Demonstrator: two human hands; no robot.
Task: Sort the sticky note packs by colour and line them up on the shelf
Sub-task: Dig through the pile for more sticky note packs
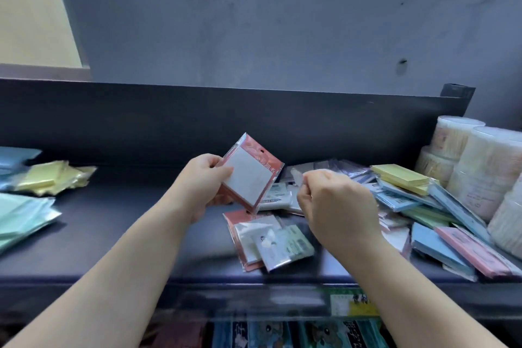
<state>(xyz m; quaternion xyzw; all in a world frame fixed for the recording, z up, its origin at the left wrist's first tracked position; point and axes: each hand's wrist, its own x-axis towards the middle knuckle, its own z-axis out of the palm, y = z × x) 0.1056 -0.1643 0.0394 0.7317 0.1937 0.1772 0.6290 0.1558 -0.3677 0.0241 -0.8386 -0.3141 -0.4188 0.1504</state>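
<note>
One white pack (248, 178) on red card, centre frame, pinched in your left hand (202, 181); card's printing too blurred to read; right hand (336, 200) fingers curled, contents unclear; mixed pile (409, 206) lower right on shelf (113, 206).

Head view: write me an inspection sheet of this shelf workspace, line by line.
Surface: dark shelf, raised back panel.
Job's things: blue pile, yellow pile, green pile at left; mixed heap at right; white pack held up.
Clutter: round clear tubs, far right.
Hands: left hand grips the white pack; right hand curled over the heap, grip unclear.
Cables: nothing seen.
Surroundings: grey wall behind; packaged goods below.
</note>
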